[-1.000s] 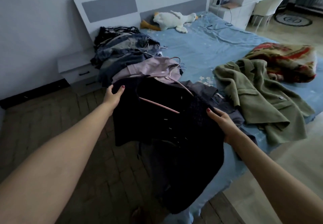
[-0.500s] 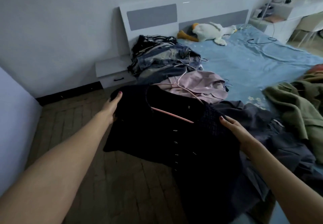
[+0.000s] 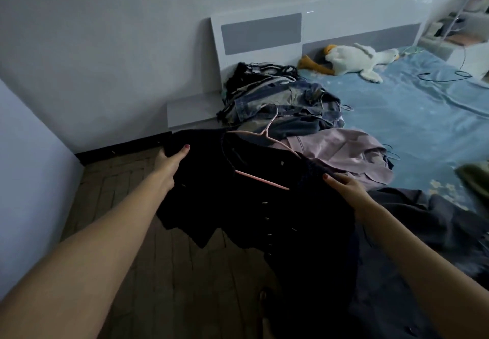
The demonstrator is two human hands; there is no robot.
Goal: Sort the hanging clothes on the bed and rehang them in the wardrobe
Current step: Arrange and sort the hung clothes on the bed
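The blue-sheeted bed (image 3: 412, 116) is seen further to the right than a second ago, the view having swung left toward the grey wall, so that the green coat is now cut off at the right edge. On the bed a heap of denim and striped hanging clothes (image 3: 280, 100) lies by the headboard, with a pale pink garment (image 3: 341, 153) just in front of it and a dark grey garment (image 3: 428, 222) nearer the camera.

The black buttoned garment (image 3: 238, 201) has been lifted clear of the pile and is now held spread over the wooden floor beside the bed. Its pink wire hanger (image 3: 264, 137) has come partly out of the neckline, hook pointing up toward the denim heap.

The left shoulder is gripped by the left hand (image 3: 169, 162), thumb curled over the cloth; the right shoulder is pinched by the right hand (image 3: 346, 189).

One piece appears to have been singled out; the hanger probably needs reseating before it is carried to the wardrobe, which is not in view.
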